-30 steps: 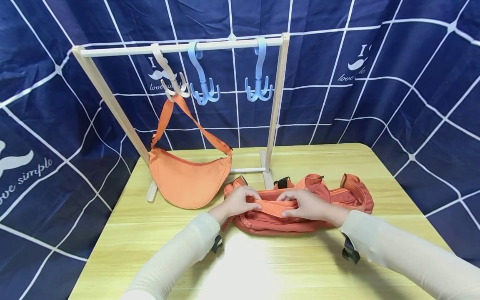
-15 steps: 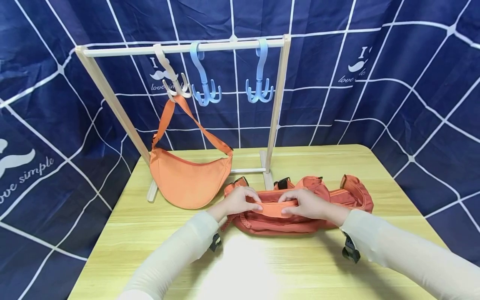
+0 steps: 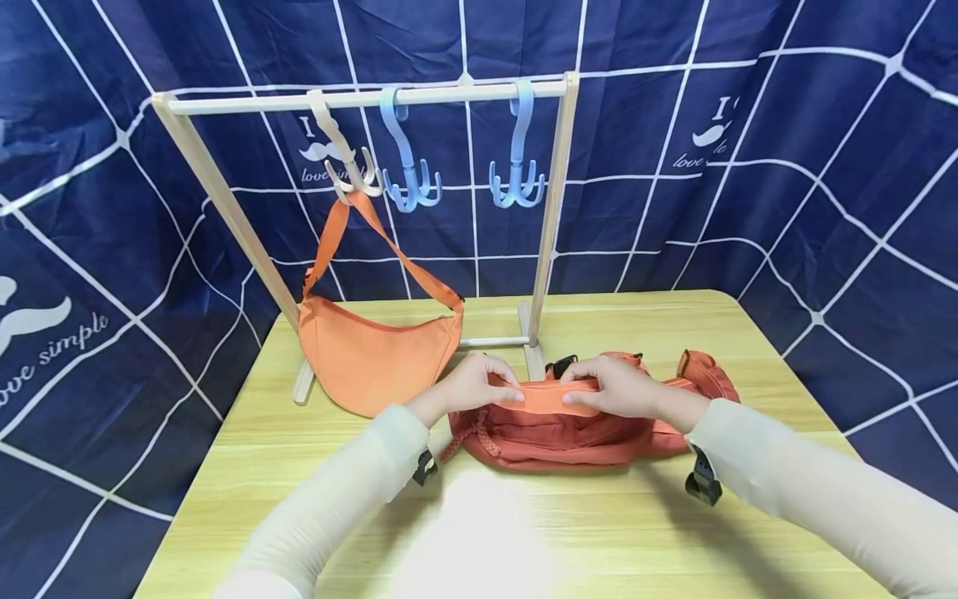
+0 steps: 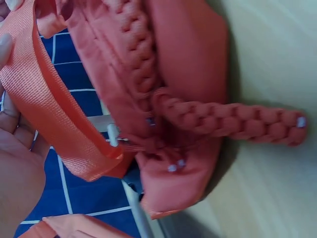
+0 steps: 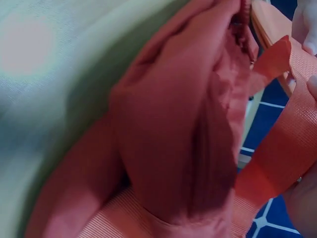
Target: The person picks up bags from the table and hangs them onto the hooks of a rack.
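A rust-red bag [image 3: 554, 441] lies on the table, with a braided cord [image 4: 218, 119] hanging at its left end. Both hands pinch its orange webbing strap [image 3: 545, 398] between thumb and fingers, a short span of strap stretched between them. My left hand [image 3: 479, 384] grips the left part, my right hand [image 3: 624, 389] the right part. The strap rises above the bag's top edge. In the right wrist view, the strap [image 5: 287, 134] stands off from the red bag body [image 5: 168, 114]. Behind the hands shows a black buckle [image 3: 561, 366].
An orange crescent bag [image 3: 382, 358] hangs by its strap from a cream hook [image 3: 352, 170] on a wooden rack [image 3: 247, 101]. Two blue hooks, one in the middle [image 3: 410, 179] and one at the right [image 3: 518, 175], hang there too. Another red bag part [image 3: 707, 374] lies at the right.
Both hands have lifted the strap up and slightly away from the body, above the bag's top. The bag's front shows more and its right-hand part has shifted a little.
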`<action>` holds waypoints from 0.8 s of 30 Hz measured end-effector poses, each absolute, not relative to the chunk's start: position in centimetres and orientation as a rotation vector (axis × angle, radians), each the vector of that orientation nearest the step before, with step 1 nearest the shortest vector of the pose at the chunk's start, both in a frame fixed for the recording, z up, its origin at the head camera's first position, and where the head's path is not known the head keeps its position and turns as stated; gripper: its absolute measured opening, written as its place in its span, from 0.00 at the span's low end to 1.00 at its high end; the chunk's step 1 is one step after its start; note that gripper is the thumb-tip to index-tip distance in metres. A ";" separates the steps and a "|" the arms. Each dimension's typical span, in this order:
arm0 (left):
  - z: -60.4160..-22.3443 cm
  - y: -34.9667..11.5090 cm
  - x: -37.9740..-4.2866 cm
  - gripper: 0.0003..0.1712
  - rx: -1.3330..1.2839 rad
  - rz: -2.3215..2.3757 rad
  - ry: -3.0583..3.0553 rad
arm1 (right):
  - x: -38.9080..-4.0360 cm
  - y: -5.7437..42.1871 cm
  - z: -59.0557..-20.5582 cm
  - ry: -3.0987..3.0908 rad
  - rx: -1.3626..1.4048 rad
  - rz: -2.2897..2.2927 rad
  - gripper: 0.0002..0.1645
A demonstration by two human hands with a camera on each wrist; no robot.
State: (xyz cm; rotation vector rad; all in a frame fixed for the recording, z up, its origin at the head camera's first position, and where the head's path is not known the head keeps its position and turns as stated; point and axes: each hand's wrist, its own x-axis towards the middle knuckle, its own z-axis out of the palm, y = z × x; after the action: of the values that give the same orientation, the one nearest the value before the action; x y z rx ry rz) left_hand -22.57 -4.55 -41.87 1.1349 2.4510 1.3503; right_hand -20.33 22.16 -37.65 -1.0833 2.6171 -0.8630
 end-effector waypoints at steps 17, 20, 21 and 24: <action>-37.8 -4.4 -23.2 0.04 1.140 1.499 2.413 | -21.9 22.4 -34.2 2.745 -1.094 -0.863 0.04; -37.2 -4.3 -23.2 0.04 1.152 1.512 2.405 | -22.0 22.4 -33.5 2.765 -1.103 -0.851 0.04; -37.0 -4.3 -23.2 0.04 1.161 1.512 2.407 | -22.0 22.4 -33.3 2.771 -1.112 -0.848 0.05; -36.5 -4.3 -23.3 0.05 1.180 1.502 2.426 | -22.1 22.3 -32.5 2.779 -1.127 -0.849 0.04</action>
State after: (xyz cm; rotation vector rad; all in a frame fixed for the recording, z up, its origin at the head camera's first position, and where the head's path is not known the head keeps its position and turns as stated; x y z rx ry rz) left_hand -23.32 -4.25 -36.48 1.1797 2.4259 1.5020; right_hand -22.05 22.31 -32.54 -1.1268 2.7786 -0.8490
